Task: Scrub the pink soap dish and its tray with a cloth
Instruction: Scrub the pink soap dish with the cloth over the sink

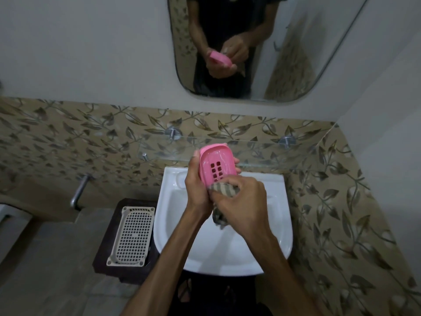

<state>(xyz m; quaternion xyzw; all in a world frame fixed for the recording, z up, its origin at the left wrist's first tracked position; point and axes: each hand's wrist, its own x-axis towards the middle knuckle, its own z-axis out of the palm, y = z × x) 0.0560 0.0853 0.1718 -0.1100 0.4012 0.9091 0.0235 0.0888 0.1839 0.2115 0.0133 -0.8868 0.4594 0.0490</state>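
Observation:
The pink soap dish [216, 164] is held tilted above the white sink [173, 215], its slotted inside facing me. My left hand [196, 188] grips it from below, thumb on the left rim and fingertips showing at the right edge. My right hand [241, 201] grips a striped grey cloth [224, 190] bunched against the near end of the dish; a tail of the cloth hangs down under the hand. Whether the tray sits inside the dish or is apart, I cannot tell.
A glass shelf [262, 149] on metal pegs runs along the leafy tiled wall just behind the dish. A mirror [239, 49] hangs above. To the left stand a wall tap [79, 190] and a white plastic basket [132, 238] on a dark stool.

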